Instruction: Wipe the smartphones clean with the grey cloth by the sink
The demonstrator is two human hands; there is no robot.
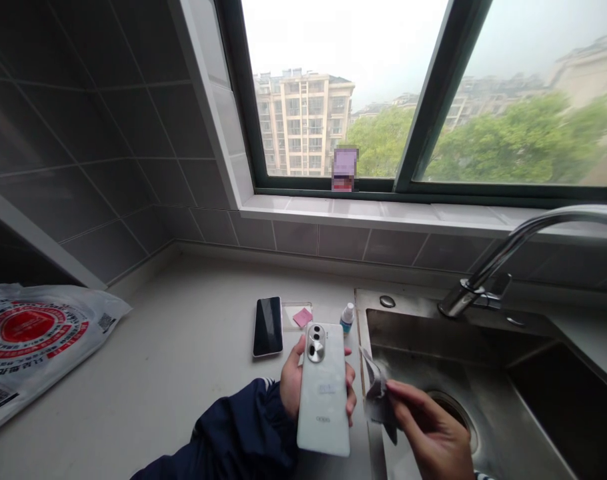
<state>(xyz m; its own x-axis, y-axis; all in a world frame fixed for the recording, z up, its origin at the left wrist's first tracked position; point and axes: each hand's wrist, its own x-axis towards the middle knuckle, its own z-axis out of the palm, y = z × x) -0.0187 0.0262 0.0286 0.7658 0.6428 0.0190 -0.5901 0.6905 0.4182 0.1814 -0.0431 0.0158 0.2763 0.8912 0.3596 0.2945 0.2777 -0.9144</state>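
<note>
My left hand (292,380) is wrapped round a pale smartphone (324,400), its back with the camera lenses facing up. My right hand (431,427) pinches a grey cloth (378,393) just right of the phone, over the sink's near left edge; cloth and phone are apart. Beyond the left hand a second phone (268,327) lies on the counter with its dark screen up. Beside it is a clear case (288,308) with a pink square (302,318) on it. A small white-capped spray bottle (347,319) stands behind the held phone.
A steel sink (433,347) with a curved faucet (488,260) occupies the right side. On the left, a white plastic bag (43,340) with red print lies on the counter (173,347). A tiled sill (328,205) and window run along the back.
</note>
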